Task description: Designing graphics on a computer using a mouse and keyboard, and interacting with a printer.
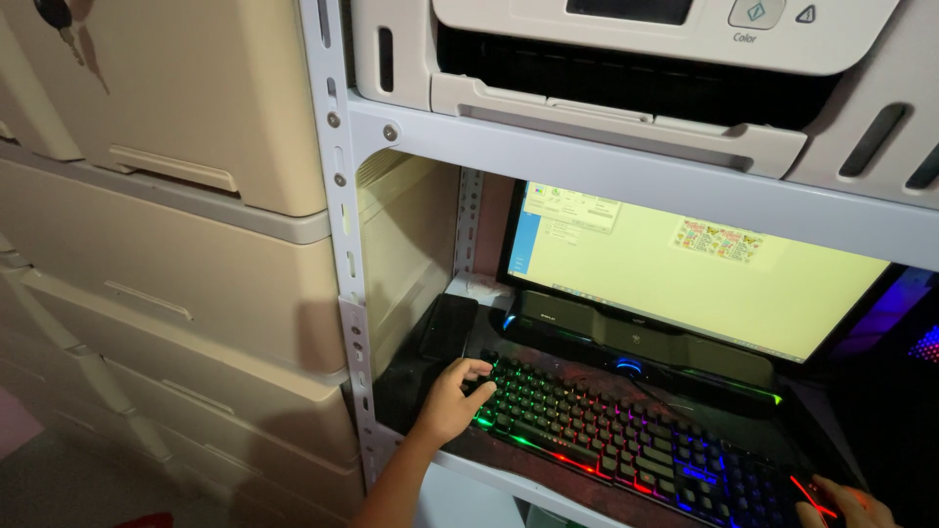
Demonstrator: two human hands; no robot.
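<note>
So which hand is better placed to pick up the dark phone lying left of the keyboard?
Probably the left hand. It rests on the left end of the backlit keyboard, right beside the dark phone on the shelf. The right hand sits at the keyboard's far right corner, well away from it.

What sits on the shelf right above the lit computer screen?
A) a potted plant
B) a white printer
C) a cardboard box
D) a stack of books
B: a white printer rests on the grey metal shelf directly over the monitor, while the person's left hand touches the rainbow-lit keyboard below.
</note>
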